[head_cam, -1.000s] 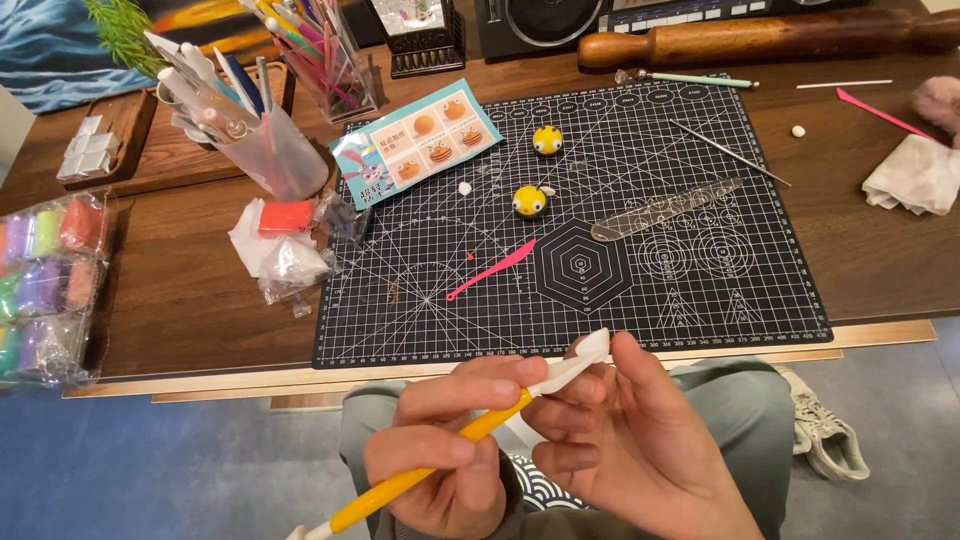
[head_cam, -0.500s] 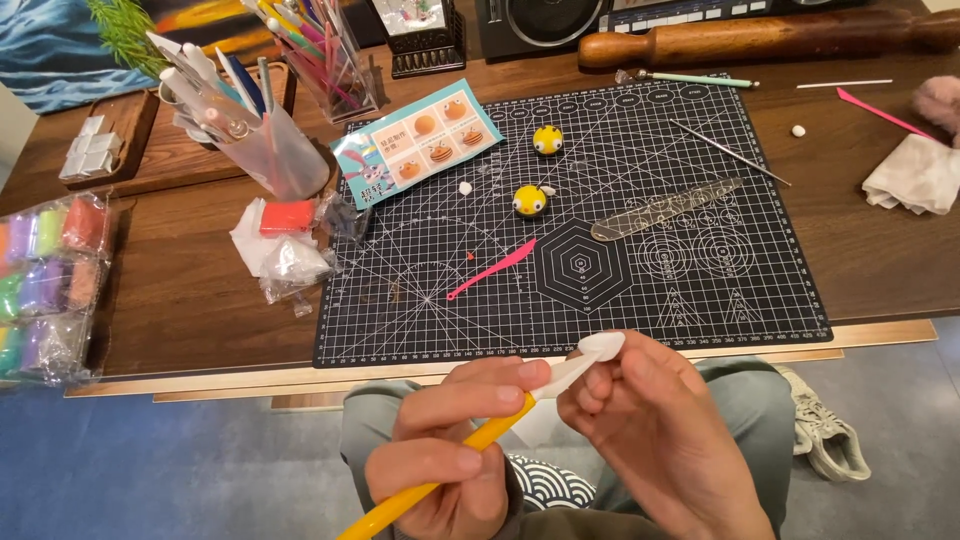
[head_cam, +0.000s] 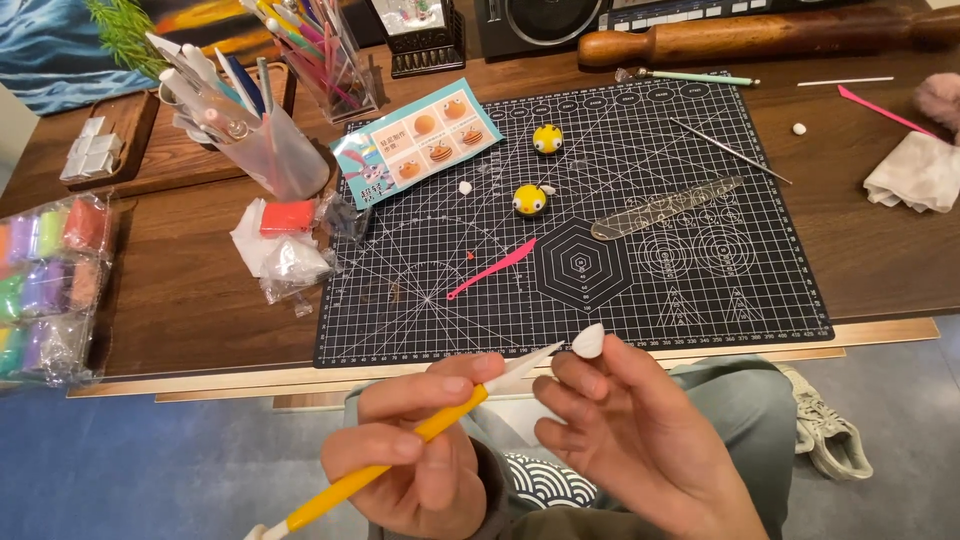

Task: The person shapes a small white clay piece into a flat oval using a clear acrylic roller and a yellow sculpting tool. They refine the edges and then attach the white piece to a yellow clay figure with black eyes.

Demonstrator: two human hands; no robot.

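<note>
Step in hand looked like shaping a small clay part: the left hand (head_cam: 405,455) was closed around a yellow-handled modelling tool (head_cam: 385,465), thumb and forefinger pinching near its pale blade, tip aimed toward 2 o'clock at a small white clay piece (head_cam: 588,341). The right hand (head_cam: 640,440) was half open, fingers loosely curled, with the white piece sitting on the fingertips, just off the near edge of the table (head_cam: 180,290) and below the black cutting mat (head_cam: 600,250). Blade tip sat just beside the piece; contact could not be confirmed. Judgement: the next move called for a light, steady touch of blade on clay, with the right fingers bracing so the piece did not squash or drop. Two yellow clay figures (head_cam: 530,199) stood on the mat at 12 o'clock from the hands, a pink tool (head_cam: 492,268) lay between them and the hands. Packages: a rectangular teal instruction card (head_cam: 415,140) with orange pictures lay tilted at the mat's 11 o'clock corner; clear bags with red and white clay (head_cam: 285,235) sat at 10 o'clock; a clear pack of multicoloured clay blocks (head_cam: 45,290) lay at the far 9 o'clock edge; a clear tub of tools (head_cam: 270,150) stood behind the bags.
</note>
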